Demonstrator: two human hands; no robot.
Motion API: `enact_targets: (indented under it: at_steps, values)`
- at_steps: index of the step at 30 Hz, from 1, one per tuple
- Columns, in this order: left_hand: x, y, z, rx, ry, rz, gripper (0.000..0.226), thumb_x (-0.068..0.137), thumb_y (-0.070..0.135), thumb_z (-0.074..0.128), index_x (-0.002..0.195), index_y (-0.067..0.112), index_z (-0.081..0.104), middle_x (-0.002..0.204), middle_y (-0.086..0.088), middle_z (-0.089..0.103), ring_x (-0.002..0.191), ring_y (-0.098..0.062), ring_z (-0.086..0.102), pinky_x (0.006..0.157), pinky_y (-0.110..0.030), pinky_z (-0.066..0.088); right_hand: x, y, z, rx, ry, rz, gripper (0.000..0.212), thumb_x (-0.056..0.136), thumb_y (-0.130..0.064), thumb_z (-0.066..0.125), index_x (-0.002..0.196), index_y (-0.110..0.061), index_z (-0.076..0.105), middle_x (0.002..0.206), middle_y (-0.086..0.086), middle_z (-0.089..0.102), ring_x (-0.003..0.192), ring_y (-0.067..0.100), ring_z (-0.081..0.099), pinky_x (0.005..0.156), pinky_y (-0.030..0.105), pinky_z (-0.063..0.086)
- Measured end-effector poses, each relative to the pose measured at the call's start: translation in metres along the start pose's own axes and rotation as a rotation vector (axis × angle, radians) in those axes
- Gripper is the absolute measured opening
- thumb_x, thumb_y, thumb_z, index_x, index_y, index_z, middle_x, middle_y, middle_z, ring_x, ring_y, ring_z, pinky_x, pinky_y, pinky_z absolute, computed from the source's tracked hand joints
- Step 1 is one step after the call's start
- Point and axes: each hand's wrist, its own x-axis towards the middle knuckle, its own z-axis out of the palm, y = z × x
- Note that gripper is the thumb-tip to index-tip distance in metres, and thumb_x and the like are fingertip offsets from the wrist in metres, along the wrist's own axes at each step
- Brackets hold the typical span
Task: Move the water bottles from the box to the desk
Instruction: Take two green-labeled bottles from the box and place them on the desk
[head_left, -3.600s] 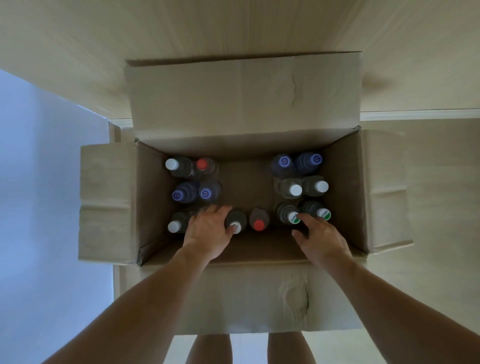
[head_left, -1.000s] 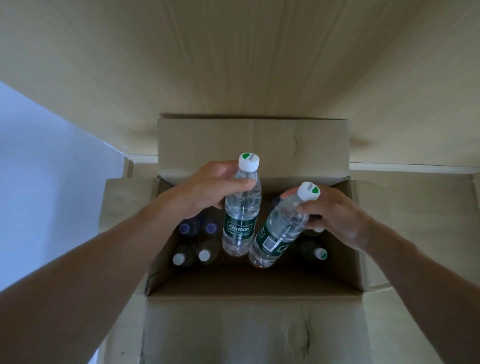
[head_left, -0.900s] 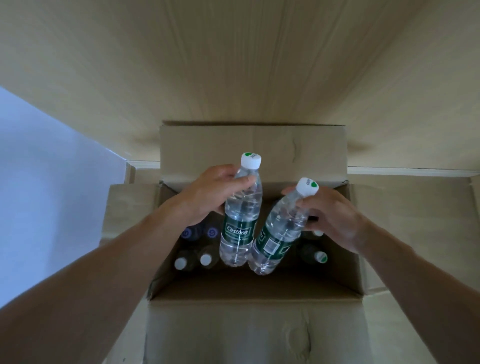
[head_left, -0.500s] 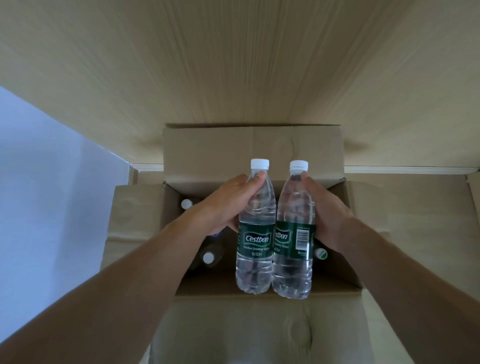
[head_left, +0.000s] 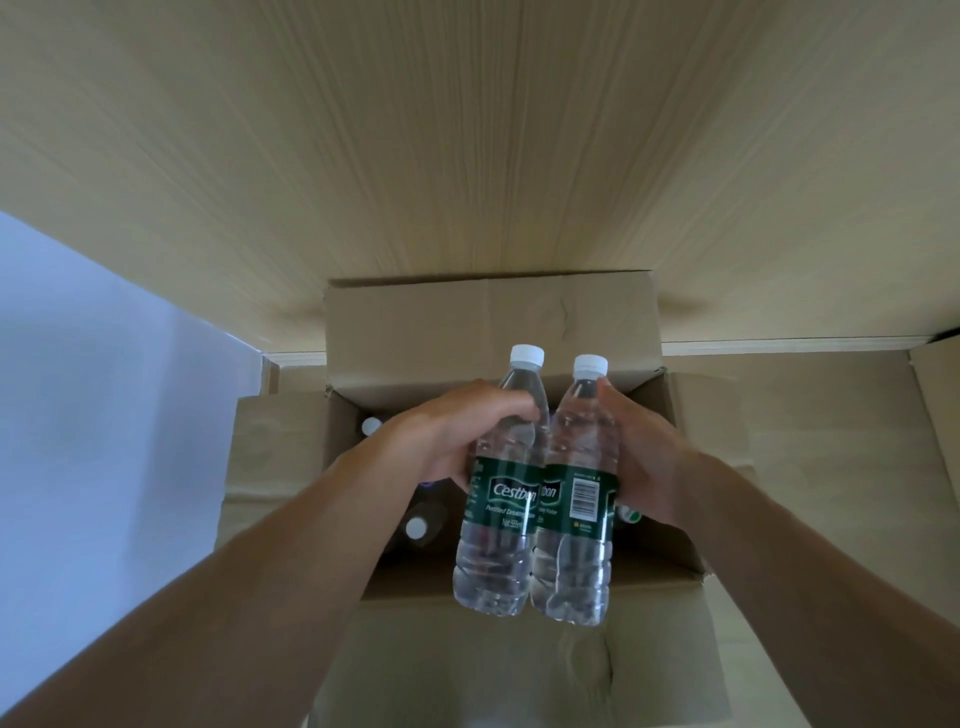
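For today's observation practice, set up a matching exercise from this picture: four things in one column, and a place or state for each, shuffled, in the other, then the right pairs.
Things
1. left hand
2. right hand
3. cardboard box
4. white-capped bottle

Places or states
A. flaps open, below the hands
B. standing inside the box
C. grips the bottle showing a barcode
D. grips the bottle showing the full Cestbon name

Pairs: 1-D, 2-C, 3-A, 4-B

Raised box flap (head_left: 488, 322) ahead, desk (head_left: 467, 130) surface beyond open
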Motion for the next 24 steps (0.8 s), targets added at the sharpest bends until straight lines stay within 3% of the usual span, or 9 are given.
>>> enact_targets:
  at_steps: [3, 6, 8, 10, 13, 16, 20, 24]
  values:
    - [-0.007, 0.008, 0.005, -0.001, -0.011, -0.006, 0.044, 0.081, 0.036, 0.062, 0.117, 0.011, 0.062, 0.113, -0.013, 0.074, 0.109, -0.033, 0.069, 0.099, -0.06, 0.047, -0.014, -0.005, -0.008, -0.033, -0.119, -0.008, 0.033, 0.088, -0.029, 0.066, 0.117, -0.012, 0.063, 0.116, 0.013, 0.07, 0.103, 0.032, 0.067, 0.104, 0.053, 0.044]
    - [-0.021, 0.019, 0.012, 0.019, 0.01, -0.001, 0.041, 0.078, 0.025, 0.067, 0.115, 0.01, 0.057, 0.109, -0.013, 0.075, 0.103, -0.03, 0.073, 0.094, -0.06, 0.052, -0.033, -0.013, -0.013, -0.05, -0.152, -0.033, 0.048, 0.076, -0.009, 0.069, 0.123, -0.014, 0.062, 0.122, 0.016, 0.069, 0.106, 0.033, 0.068, 0.097, 0.052, 0.05]
    - [-0.033, 0.029, 0.018, 0.009, 0.068, 0.004, 0.056, 0.072, 0.019, 0.072, 0.122, 0.015, 0.048, 0.109, -0.011, 0.075, 0.096, -0.027, 0.075, 0.085, -0.055, 0.058, -0.05, -0.021, -0.016, -0.062, -0.167, -0.062, 0.053, 0.075, -0.005, 0.069, 0.127, -0.012, 0.061, 0.125, 0.019, 0.068, 0.108, 0.035, 0.068, 0.093, 0.051, 0.052]
    - [-0.047, 0.042, 0.025, -0.002, 0.099, 0.015, 0.069, 0.065, 0.015, 0.075, 0.126, 0.019, 0.044, 0.117, -0.014, 0.069, 0.1, -0.031, 0.073, 0.085, -0.057, 0.058, -0.07, -0.031, -0.018, -0.089, -0.177, -0.094, 0.051, 0.077, -0.008, 0.072, 0.126, -0.006, 0.061, 0.123, 0.021, 0.068, 0.106, 0.034, 0.069, 0.092, 0.05, 0.053]
    - [-0.069, 0.067, 0.039, -0.017, 0.102, 0.042, 0.069, 0.061, 0.014, 0.08, 0.119, 0.026, 0.046, 0.122, -0.013, 0.063, 0.107, -0.034, 0.068, 0.087, -0.058, 0.057, -0.101, -0.049, -0.02, -0.115, -0.116, -0.119, 0.059, 0.07, -0.018, 0.081, 0.124, -0.003, 0.061, 0.114, 0.019, 0.072, 0.098, 0.032, 0.072, 0.085, 0.046, 0.054]
    - [-0.088, 0.091, 0.052, -0.031, 0.132, 0.068, 0.072, 0.058, 0.023, 0.088, 0.113, 0.037, 0.044, 0.12, -0.008, 0.062, 0.107, -0.033, 0.067, 0.087, -0.057, 0.057, -0.128, -0.066, -0.021, -0.097, -0.042, -0.157, 0.058, 0.081, -0.019, 0.077, 0.13, -0.001, 0.054, 0.117, 0.021, 0.07, 0.109, 0.038, 0.068, 0.095, 0.049, 0.052]
    - [-0.113, 0.123, 0.074, -0.003, 0.197, 0.13, 0.068, 0.077, 0.031, 0.083, 0.128, 0.042, 0.039, 0.116, -0.005, 0.068, 0.103, -0.029, 0.069, 0.086, -0.051, 0.058, -0.167, -0.086, -0.022, -0.015, -0.018, -0.194, 0.057, 0.087, -0.032, 0.073, 0.135, -0.01, 0.051, 0.122, 0.022, 0.068, 0.114, 0.039, 0.066, 0.106, 0.056, 0.046]
    - [-0.14, 0.153, 0.1, 0.063, 0.244, 0.227, 0.097, 0.066, 0.05, 0.087, 0.145, 0.04, 0.034, 0.123, -0.006, 0.065, 0.107, -0.029, 0.066, 0.095, -0.051, 0.054, -0.203, -0.101, -0.017, 0.09, 0.01, -0.234, 0.067, 0.086, -0.045, 0.071, 0.14, -0.014, 0.045, 0.123, 0.028, 0.066, 0.109, 0.043, 0.067, 0.101, 0.059, 0.048]
